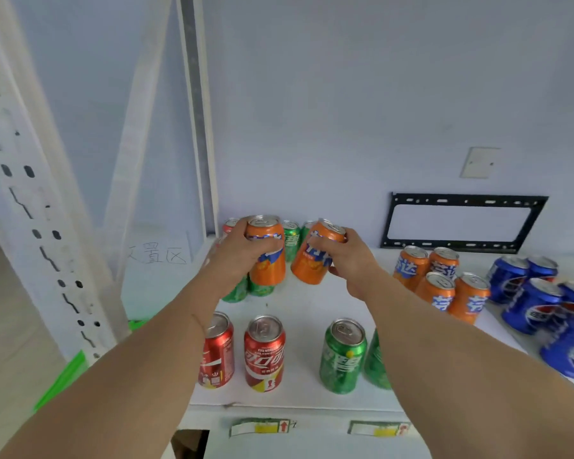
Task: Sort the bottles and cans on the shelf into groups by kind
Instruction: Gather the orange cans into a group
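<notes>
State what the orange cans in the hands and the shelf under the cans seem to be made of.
Orange printed drink can in the left hand and its twin in the right hand: likely thin aluminium, glossy, with bare silvery tops. White flat shelf: matte painted surface, possibly metal; unclear.

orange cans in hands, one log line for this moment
left hand: holds upright orange soda can | right hand: holds tilted orange soda can | both above white shelf

Looks like shop or stockroom mock-up: white metal shelf (299,303) on slotted upright post (30,207), price labels (260,427) along front edge, soda cans (264,352) in colour clusters, bare pale wall (345,94), empty TV bracket (463,223).
</notes>
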`<state>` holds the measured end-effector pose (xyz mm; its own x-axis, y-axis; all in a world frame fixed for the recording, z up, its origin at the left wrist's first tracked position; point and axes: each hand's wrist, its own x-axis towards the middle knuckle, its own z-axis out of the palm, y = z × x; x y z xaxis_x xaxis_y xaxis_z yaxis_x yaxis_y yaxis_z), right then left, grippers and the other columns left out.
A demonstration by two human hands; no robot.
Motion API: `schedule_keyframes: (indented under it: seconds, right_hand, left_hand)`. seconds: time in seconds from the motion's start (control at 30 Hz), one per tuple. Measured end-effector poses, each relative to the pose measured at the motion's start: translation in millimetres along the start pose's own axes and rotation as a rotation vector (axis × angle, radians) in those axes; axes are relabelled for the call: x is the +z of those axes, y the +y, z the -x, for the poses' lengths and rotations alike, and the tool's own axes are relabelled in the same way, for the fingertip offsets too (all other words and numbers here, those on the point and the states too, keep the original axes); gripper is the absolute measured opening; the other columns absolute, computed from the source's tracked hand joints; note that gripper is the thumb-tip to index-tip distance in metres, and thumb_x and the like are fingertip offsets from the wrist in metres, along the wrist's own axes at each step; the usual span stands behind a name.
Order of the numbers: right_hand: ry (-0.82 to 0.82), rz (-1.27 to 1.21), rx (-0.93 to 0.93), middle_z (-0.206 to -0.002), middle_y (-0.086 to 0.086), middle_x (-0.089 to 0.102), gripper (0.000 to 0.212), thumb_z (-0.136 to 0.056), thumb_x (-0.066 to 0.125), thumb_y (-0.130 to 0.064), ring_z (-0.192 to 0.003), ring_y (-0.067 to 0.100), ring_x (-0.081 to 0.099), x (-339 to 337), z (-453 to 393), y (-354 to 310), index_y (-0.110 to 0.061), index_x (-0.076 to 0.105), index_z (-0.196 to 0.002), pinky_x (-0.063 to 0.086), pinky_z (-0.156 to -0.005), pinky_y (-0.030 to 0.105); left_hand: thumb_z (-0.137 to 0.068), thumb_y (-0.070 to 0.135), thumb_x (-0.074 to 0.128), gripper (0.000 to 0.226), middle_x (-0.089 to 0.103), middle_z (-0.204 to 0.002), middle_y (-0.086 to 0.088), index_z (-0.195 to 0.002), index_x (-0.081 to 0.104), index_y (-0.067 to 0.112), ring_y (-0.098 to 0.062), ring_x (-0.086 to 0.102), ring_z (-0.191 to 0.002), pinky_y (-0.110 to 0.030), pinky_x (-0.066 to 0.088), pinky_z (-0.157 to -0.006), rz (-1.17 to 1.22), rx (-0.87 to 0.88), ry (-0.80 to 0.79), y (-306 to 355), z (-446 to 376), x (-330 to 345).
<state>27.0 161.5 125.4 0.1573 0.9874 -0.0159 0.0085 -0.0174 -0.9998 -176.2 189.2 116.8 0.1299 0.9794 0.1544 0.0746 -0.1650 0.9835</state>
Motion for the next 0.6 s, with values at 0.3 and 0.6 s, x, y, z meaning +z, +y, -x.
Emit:
schedule_keyframes:
  seconds: [0.3, 0.6]
  right_hand:
    - [0.185, -0.274, -0.009, -0.111, 0.005, 0.063, 0.047, -0.081, 0.076, -0.021, -0.097, 0.023, 0.064, -103.1, 32.7, -2.9, -0.029, 0.049, -0.119, 0.055, -0.086, 0.049]
    - [0.143, -0.244, 0.058, -0.111, 0.005, 0.070, 0.065, -0.061, 0.088, -0.040, -0.099, 0.029, 0.070, -238.4, 61.4, 26.5, -0.028, 0.057, -0.117, 0.054, -0.086, 0.057]
  left_hand:
    - [-0.077, 0.015, 0.080, 0.048, 0.069, -0.107, 0.007, -0.115, 0.057, 0.033, -0.010, 0.068, -0.096, -0.025, 0.055, -0.077, 0.119, 0.082, -0.093, 39.7, 16.8, 103.1]
    - [-0.066, 0.020, 0.075, 0.060, 0.068, -0.101, 0.005, -0.120, 0.051, 0.031, -0.010, 0.068, -0.085, -0.030, 0.057, -0.075, 0.304, 0.043, -0.035, 39.9, 78.7, 254.3]
